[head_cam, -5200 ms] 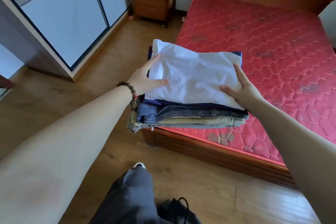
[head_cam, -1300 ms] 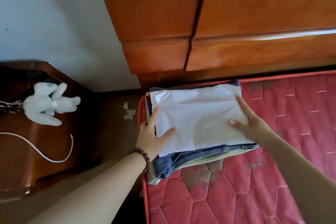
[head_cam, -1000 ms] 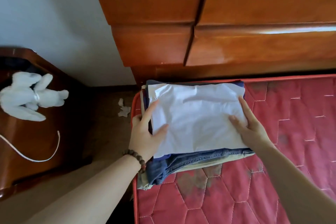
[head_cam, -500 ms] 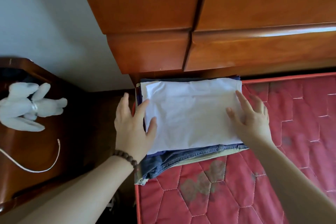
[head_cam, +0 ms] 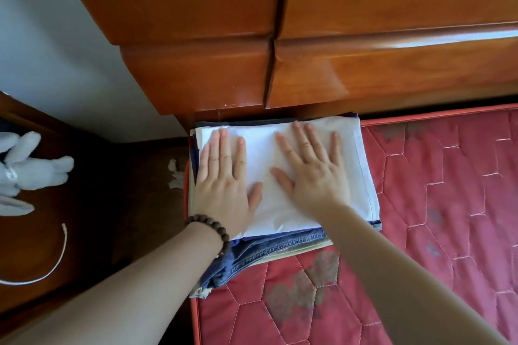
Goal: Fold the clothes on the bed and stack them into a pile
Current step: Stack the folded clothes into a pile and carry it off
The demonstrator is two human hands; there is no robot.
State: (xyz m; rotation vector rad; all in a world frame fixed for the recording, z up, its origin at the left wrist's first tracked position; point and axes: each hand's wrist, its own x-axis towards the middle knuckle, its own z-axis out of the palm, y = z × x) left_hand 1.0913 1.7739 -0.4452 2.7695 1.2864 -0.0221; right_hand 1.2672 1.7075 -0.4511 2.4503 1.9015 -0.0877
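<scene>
A pile of folded clothes (head_cam: 280, 244) lies on the top left corner of the red mattress (head_cam: 437, 204), tight against the wooden headboard (head_cam: 336, 70). A folded white garment (head_cam: 263, 159) is on top, with blue jeans and a beige piece showing under it at the near edge. My left hand (head_cam: 224, 182), with a bead bracelet on the wrist, lies flat with straight fingers on the white garment's left part. My right hand (head_cam: 314, 173) presses flat on its middle, fingers spread.
A dark wooden bedside table (head_cam: 42, 246) stands to the left with a white soft toy (head_cam: 30, 168) and a white cable (head_cam: 53, 266) on it. A scrap of white paper (head_cam: 175, 173) lies on the floor in the gap. A white wall rises behind.
The pile has been carried from the bed's foot to the headboard corner and set down. Both hands moved from its sides onto the top and now lie flat.
</scene>
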